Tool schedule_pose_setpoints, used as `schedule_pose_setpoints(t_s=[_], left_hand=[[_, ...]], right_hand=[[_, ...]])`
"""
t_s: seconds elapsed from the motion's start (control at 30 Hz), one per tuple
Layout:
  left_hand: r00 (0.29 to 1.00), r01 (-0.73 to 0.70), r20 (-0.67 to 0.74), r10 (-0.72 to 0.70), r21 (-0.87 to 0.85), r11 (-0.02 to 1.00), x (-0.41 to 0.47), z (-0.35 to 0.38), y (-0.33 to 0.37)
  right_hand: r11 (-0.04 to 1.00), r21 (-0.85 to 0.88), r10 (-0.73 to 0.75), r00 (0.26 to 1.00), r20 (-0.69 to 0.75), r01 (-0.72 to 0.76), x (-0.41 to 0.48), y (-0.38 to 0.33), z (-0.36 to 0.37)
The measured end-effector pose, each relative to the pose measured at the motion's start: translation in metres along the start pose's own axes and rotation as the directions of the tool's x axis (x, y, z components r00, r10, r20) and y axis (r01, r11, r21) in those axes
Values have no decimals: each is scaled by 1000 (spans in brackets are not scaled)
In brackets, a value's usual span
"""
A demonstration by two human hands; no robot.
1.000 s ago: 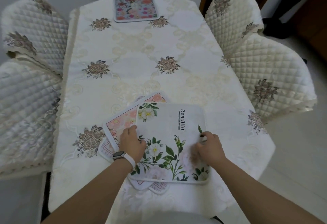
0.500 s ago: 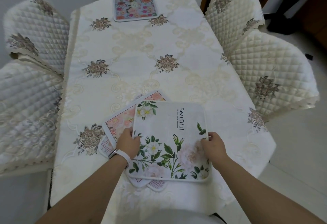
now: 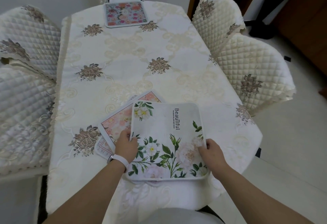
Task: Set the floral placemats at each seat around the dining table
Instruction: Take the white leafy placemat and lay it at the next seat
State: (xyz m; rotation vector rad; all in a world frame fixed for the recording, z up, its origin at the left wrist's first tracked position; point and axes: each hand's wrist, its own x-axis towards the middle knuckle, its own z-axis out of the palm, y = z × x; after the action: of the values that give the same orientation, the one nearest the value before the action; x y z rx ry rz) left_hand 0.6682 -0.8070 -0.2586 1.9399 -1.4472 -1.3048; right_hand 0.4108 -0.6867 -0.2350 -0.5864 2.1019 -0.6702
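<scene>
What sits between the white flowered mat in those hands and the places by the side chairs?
Nothing visible. The left hand and right hand grip the white mat; the tablecloth toward the side chairs lies bare. A pink mat lies beneath it.

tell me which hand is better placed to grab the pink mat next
Probably left: the left hand grips the left edge of the white placemat, right beside the pink mat poking out there; the right hand holds the far edge.

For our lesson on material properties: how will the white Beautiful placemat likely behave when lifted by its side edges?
Probably semi-stiff: the white placemat, held at its side edges by the left hand and right hand, looks nearly flat. Likely light: finger grips seem enough. Flat, so unlikely to roll.
</scene>
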Motion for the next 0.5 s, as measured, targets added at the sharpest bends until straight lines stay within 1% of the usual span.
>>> schedule_pose_setpoints(t_s=[0.23, 0.37, 0.5], left_hand=[[995, -80, 55, 83, -46, 996, 0, 7, 9], [991, -97, 85, 104, -83, 992, -12, 19, 22], [981, -148, 113, 159, -94, 984, -31, 32, 43]], right_hand=[[999, 48, -1, 991, -132, 8, -20, 1, -21], [998, 66, 7, 983, -186, 5, -36, 12, -34], [991, 134, 8, 976, -218, 22, -43, 23, -53]])
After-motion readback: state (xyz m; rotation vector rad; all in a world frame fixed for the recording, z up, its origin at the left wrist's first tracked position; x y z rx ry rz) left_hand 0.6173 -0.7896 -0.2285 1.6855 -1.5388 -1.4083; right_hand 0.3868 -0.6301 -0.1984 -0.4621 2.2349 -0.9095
